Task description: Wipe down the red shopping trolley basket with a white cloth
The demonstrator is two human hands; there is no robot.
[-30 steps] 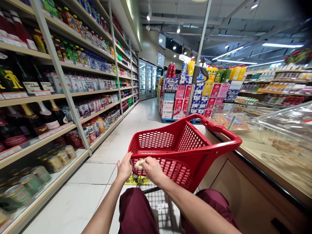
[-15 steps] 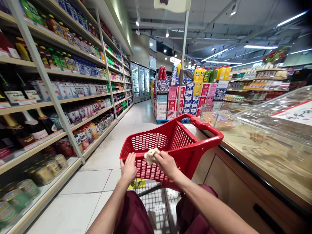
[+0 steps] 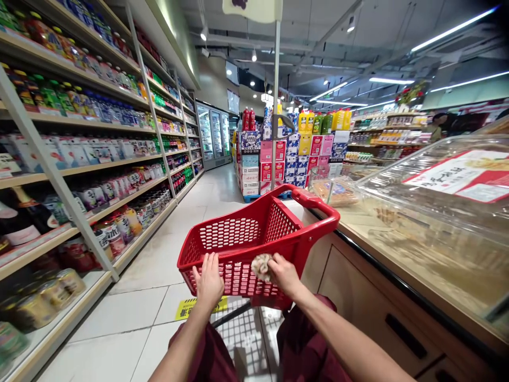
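A red plastic shopping cart with perforated sides stands sideways in front of me, its handle at the right. My left hand lies with fingers stretched out against the near side of the basket, close to its rim. Bunched in the closed fingers of my right hand is a crumpled off-white cloth, held against the perforated near side, below the rim. Part of the cloth is hidden by the fingers.
Shelves of bottles and cans line the left. At the right, a wooden counter carries clear plastic covers. Stacked drink cartons and a metal pole stand ahead. A yellow floor sticker lies below the cart.
My right hand has moved the cloth from near the rim down and right along the basket's side. The left hand has shifted slightly on the basket. The whole view has turned a little right.
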